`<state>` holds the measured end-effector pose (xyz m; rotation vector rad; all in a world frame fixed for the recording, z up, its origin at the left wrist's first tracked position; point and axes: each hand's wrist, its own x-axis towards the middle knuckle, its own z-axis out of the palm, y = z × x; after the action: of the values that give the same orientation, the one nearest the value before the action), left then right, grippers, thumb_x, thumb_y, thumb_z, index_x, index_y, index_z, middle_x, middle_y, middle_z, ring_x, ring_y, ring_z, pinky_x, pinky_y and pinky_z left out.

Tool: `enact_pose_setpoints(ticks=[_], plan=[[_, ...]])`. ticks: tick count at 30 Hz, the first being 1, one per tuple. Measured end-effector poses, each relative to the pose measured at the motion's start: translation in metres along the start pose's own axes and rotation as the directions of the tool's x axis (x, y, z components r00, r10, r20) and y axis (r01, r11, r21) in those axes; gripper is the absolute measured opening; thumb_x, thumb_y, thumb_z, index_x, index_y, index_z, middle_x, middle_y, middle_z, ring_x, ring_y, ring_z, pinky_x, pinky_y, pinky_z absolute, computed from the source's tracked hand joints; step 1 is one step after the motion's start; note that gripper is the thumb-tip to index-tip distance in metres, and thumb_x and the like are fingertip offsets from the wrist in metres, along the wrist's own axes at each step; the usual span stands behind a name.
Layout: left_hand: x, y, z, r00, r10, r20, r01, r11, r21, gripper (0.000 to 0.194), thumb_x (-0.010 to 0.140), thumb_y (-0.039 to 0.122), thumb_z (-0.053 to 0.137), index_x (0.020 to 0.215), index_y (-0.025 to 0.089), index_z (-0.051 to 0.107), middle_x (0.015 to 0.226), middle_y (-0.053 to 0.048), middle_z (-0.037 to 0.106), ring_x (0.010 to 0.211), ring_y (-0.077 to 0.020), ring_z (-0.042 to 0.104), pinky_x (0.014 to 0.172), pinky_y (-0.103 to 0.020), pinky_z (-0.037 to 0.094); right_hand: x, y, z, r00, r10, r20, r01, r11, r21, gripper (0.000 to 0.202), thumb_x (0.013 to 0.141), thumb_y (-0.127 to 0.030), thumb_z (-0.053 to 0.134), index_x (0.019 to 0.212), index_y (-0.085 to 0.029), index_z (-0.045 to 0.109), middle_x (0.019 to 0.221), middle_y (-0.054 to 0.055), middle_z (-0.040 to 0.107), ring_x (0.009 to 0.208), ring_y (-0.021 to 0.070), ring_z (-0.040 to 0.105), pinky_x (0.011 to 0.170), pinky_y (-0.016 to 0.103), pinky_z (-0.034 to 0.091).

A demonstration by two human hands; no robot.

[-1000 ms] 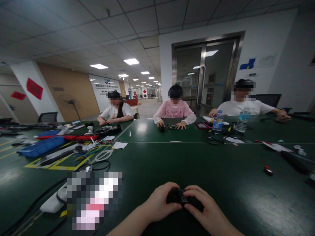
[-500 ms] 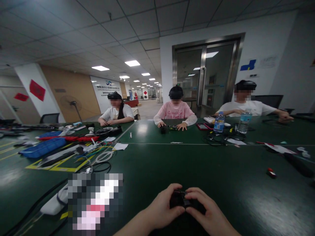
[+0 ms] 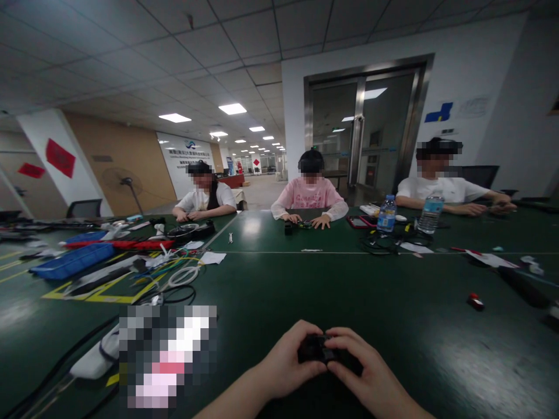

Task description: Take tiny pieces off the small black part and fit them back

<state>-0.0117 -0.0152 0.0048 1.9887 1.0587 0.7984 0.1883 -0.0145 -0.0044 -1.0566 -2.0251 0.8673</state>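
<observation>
At the bottom middle of the head view, a small black object is gripped between both my hands, low over the dark green table. My left hand curls round its left side, thumb below and fingers above. From the right, my right hand closes on it the same way, and the fingertips of the two hands nearly meet. Its kind cannot be made out, since it is dark and the fingers cover much of it.
To the left lie a white power strip, cables and a blue tray. A small red and black item sits at right. Two bottles stand farther back. Three people sit across the table, including one in a pink shirt.
My hands still hold the black object, with only slight finger shifts. At far right, the person in white has drawn the outstretched arm in, hands closer together. The camera view has shifted slightly.
</observation>
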Motion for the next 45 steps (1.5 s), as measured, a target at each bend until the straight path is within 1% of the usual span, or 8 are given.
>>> enact_pose_setpoints(ticks=[6,20,26,29,32,36,41,45], plan=[[0.001,-0.003,0.001,0.999,-0.029,0.041,0.033,0.995,-0.096,0.044,0.071,0.02,0.063,0.112,0.022,0.047,0.107,-0.004,0.058,0.096,-0.0186,0.055,0.083,-0.031,0.044,-0.001,0.0,0.001,1.0,0.017,-0.013,-0.017,1.0,0.017,0.023,0.077,-0.024,0.058,0.099,-0.028,0.063,0.118,0.006,0.056,0.11,0.0226,0.053,0.096,0.037,0.042],[0.001,0.002,0.0,0.999,-0.032,0.029,0.034,0.997,-0.073,0.045,0.07,0.02,0.065,0.112,0.021,0.048,0.107,-0.005,0.06,0.095,-0.0183,0.057,0.085,-0.032,0.044,0.0,0.004,0.001,0.999,0.039,-0.018,-0.038,0.998,0.045,0.019,0.078,-0.025,0.057,0.095,-0.028,0.063,0.119,0.005,0.055,0.113,0.0222,0.051,0.098,0.038,0.041],[0.002,-0.002,0.001,0.998,-0.067,0.004,0.067,0.994,-0.083,0.048,0.068,0.017,0.066,0.112,0.022,0.048,0.108,-0.004,0.059,0.096,-0.0186,0.055,0.086,-0.033,0.044,0.002,0.007,-0.002,0.993,0.039,-0.109,-0.034,0.998,0.049,0.018,0.077,-0.031,0.06,0.093,-0.027,0.064,0.115,0.006,0.058,0.111,0.0238,0.053,0.097,0.04,0.042],[0.002,-0.005,0.001,0.994,-0.107,0.0,0.106,0.986,-0.125,0.048,0.069,0.017,0.066,0.112,0.022,0.047,0.109,-0.004,0.057,0.097,-0.019,0.055,0.086,-0.034,0.043,0.002,0.009,-0.007,0.986,0.036,-0.164,-0.03,0.999,0.04,0.019,0.077,-0.033,0.059,0.094,-0.026,0.064,0.11,0.006,0.061,0.108,0.0231,0.055,0.096,0.038,0.043],[0.002,-0.008,0.001,0.99,-0.14,0.013,0.14,0.973,-0.182,0.048,0.07,0.017,0.065,0.113,0.023,0.045,0.11,-0.004,0.056,0.098,-0.0196,0.055,0.085,-0.035,0.042,0.003,0.013,-0.01,0.976,0.069,-0.208,-0.066,0.998,0.021,0.021,0.078,-0.036,0.057,0.096,-0.025,0.062,0.103,0.004,0.064,0.102,0.022,0.058,0.092,0.036,0.046],[0.003,-0.009,-0.001,0.988,-0.155,0.012,0.154,0.964,-0.215,0.047,0.072,0.017,0.063,0.114,0.023,0.044,0.112,-0.004,0.055,0.102,-0.0202,0.053,0.088,-0.036,0.04,0.002,0.019,-0.013,0.947,0.122,-0.299,-0.125,0.992,0.009,0.028,0.079,-0.041,0.055,0.1,-0.024,0.06,0.103,0.004,0.064,0.102,0.022,0.059,0.091,0.035,0.047],[0.003,-0.007,-0.002,0.985,-0.172,0.03,0.174,0.957,-0.232,0.047,0.072,0.018,0.063,0.115,0.023,0.043,0.112,-0.004,0.055,0.099,-0.0193,0.054,0.087,-0.035,0.041,0.003,0.026,-0.013,0.866,0.179,-0.468,-0.175,0.983,0.052,0.038,0.077,-0.043,0.056,0.109,-0.024,0.055,0.104,0.004,0.065,0.1,0.0229,0.059,0.088,0.035,0.048],[0.002,-0.006,-0.003,0.982,-0.186,0.026,0.186,0.951,-0.245,0.045,0.073,0.017,0.062,0.114,0.023,0.044,0.111,-0.004,0.055,0.099,-0.0191,0.053,0.086,-0.034,0.041,0.004,0.03,-0.014,0.817,0.24,-0.524,-0.228,0.97,0.089,0.042,0.077,-0.046,0.053,0.112,-0.023,0.052,0.104,0.005,0.064,0.101,0.0244,0.058,0.084,0.036,0.048]])
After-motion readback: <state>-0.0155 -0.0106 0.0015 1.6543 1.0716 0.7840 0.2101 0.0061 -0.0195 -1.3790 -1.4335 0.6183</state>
